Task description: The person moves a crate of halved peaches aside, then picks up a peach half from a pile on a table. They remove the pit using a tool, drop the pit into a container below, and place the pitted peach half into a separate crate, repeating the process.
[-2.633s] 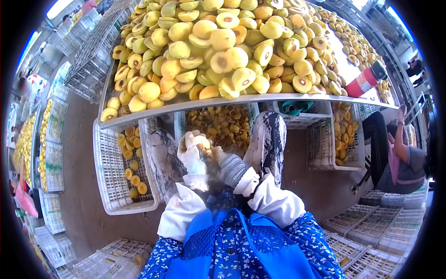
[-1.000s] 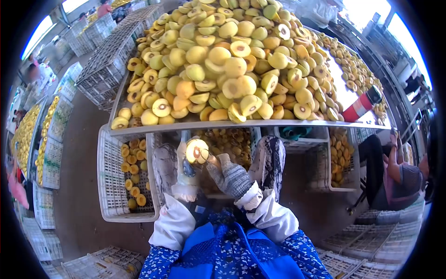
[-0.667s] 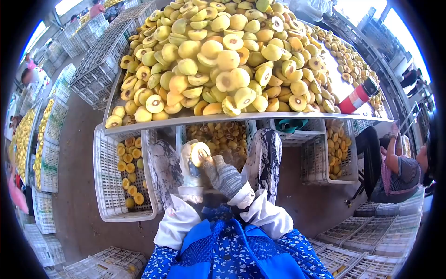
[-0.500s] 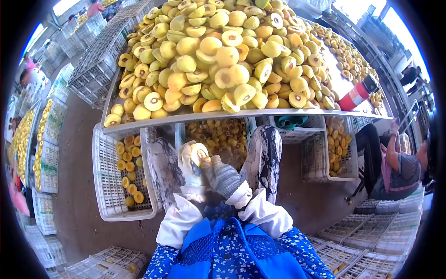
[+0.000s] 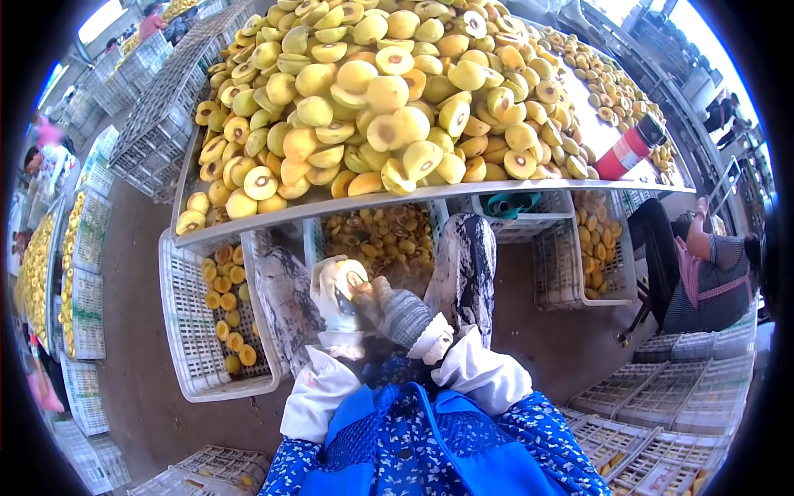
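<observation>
In front of my lap, my left hand in a pale glove is closed around a yellow peach half, its cut face turned up. My right hand, in a grey knitted glove, is closed against the peach half's right side. Whatever the right fingers grip is hidden. Between my knees, below both hands' far side, stands a crate of peach pieces. Beyond it, a heap of halved peaches covers much of the metal-edged table, many with brownish-red centres showing.
A white crate with hollowed peach halves stands left of my leg. On the table's right lies a red bottle. Another crate of halves is under the table. A seated person works at right; stacked crates rise at left.
The view has shifted slightly, so the table and crates sit a little lower left. My right hand has tilted slightly against the peach half; my left hand keeps its hold.
</observation>
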Tool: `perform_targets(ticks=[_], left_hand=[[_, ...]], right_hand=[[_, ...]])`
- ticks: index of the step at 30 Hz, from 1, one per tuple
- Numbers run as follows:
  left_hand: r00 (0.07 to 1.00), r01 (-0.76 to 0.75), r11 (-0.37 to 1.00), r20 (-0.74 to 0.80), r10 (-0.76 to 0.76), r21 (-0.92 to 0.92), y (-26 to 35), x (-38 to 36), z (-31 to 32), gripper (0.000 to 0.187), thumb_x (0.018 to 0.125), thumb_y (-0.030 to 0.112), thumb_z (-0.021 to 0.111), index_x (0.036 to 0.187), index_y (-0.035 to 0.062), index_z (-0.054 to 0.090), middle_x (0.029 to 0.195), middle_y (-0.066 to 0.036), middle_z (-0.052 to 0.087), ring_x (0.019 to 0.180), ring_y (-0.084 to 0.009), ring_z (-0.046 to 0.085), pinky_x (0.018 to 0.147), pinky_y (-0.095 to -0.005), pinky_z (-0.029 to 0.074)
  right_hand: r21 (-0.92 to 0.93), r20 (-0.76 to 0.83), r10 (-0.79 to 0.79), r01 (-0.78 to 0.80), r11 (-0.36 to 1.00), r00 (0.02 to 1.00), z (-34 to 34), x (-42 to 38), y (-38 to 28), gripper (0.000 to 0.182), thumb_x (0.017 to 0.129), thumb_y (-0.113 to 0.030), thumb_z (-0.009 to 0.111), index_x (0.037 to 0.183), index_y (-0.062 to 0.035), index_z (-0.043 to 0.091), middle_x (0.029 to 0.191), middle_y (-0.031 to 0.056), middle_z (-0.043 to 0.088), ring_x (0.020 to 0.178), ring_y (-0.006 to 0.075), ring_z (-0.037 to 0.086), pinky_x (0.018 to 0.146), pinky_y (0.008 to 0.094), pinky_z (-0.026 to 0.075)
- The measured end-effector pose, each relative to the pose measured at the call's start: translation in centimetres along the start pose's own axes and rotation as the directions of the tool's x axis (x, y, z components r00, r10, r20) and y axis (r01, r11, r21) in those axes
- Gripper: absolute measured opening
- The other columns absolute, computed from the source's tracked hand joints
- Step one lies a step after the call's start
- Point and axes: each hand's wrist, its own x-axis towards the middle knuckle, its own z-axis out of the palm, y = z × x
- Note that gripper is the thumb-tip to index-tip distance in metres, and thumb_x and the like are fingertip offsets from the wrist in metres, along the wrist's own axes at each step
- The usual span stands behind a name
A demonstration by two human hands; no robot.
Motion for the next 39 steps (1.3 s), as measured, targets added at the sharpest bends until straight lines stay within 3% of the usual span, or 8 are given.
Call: perform_targets(ticks=[5,9,12,23,31,34,38,39], left_hand=[[0.908,0.415,0.87,0.069,-0.412,-0.265,1.2,-0.1,0.2,0.025,0.088,0.024,0.053,0.088,-0.0008,0.059,0.088,-0.007,0.058,0.071,-0.0137,0.056,0.063,-0.0253,0.048],[0.887,0.414,0.801,-0.007,-0.462,-0.434,0.0,-0.6,1.0,0.021,0.088,0.021,0.056,0.09,-0.0001,0.058,0.088,-0.006,0.059,0.07,-0.0111,0.055,0.062,-0.0237,0.047],[0.762,0.5,0.512,0.074,-0.643,-0.698,0.1,-0.4,0.8,0.02,0.088,0.02,0.058,0.091,0.0006,0.058,0.087,-0.006,0.059,0.069,-0.0101,0.055,0.063,-0.0231,0.046],[0.771,0.508,0.544,0.07,-0.633,-0.668,-0.1,-1.4,0.7,0.019,0.09,0.02,0.055,0.095,0.0019,0.054,0.094,-0.005,0.057,0.074,-0.0097,0.051,0.067,-0.0232,0.044],[0.725,0.602,0.46,0.205,-0.658,-0.653,0.3,-1.1,0.1,0.017,0.085,0.015,0.058,0.087,-0.0011,0.058,0.073,-0.006,0.058,0.059,-0.0102,0.052,0.055,-0.0234,0.044],[0.765,0.613,0.555,0.246,-0.595,-0.562,-0.2,-1.0,0.2,0.017,0.084,0.011,0.056,0.086,-0.0052,0.06,0.068,-0.008,0.06,0.054,-0.0129,0.054,0.049,-0.023,0.043],[0.563,0.818,0.248,0.639,-0.524,-0.518,-0.8,0.4,-1.3,0.03,0.078,0.024,0.06,0.087,-0.0042,0.063,0.086,-0.011,0.065,0.073,-0.0156,0.06,0.067,-0.0258,0.049],[0.562,0.811,0.206,0.632,-0.534,-0.548,-1.0,0.4,-1.1,0.028,0.078,0.022,0.06,0.088,-0.0045,0.062,0.087,-0.012,0.065,0.074,-0.0164,0.061,0.067,-0.0265,0.05]], right_hand=[[0.042,0.04,0.038,-0.039,0.998,0.998,0.5,-0.2,0.8,0.032,0.093,-0.035,0.045,0.091,-0.0026,0.045,0.062,0.0237,0.056,0.06,0.0426,0.057,0.05,0.0501,0.042],[0.386,-0.039,0.081,-0.06,0.921,0.996,1.8,-0.6,0.1,0.039,0.093,-0.04,0.041,0.098,-0.0019,0.047,0.073,0.0314,0.056,0.073,0.0484,0.056,0.06,0.0536,0.041],[0.435,-0.112,0.06,-0.006,0.9,0.992,2.0,-0.5,-0.3,0.035,0.094,-0.036,0.042,0.096,-0.0014,0.048,0.075,0.0309,0.056,0.075,0.0485,0.055,0.06,0.0529,0.041],[0.3,-0.133,-0.038,0.077,0.951,0.99,3.3,-0.3,0.9,0.034,0.094,-0.033,0.042,0.092,0.0004,0.049,0.075,0.0302,0.056,0.075,0.0478,0.055,0.06,0.0531,0.041],[0.265,0.052,0.038,-0.05,0.963,0.998,2.6,-1.1,0.9,0.035,0.094,-0.036,0.041,0.097,-0.0019,0.049,0.074,0.027,0.059,0.074,0.0458,0.057,0.061,0.0522,0.042],[0.291,0.006,-0.134,0.126,0.948,0.991,2.2,-1.7,1.6,0.032,0.093,-0.033,0.044,0.098,-0.0021,0.05,0.074,0.0248,0.059,0.073,0.0432,0.059,0.062,0.0487,0.044],[0.881,0.003,-0.118,0.053,0.469,0.993,2.0,-2.0,0.8,0.023,0.094,-0.024,0.049,0.102,-0.005,0.057,0.08,0.0046,0.062,0.063,0.0165,0.059,0.054,0.0288,0.046],[0.898,0.243,0.018,-0.232,0.374,0.97,2.0,-2.2,1.1,0.023,0.095,-0.026,0.048,0.104,-0.0077,0.058,0.079,-0.0036,0.058,0.06,0.0057,0.051,0.049,0.0203,0.041]])
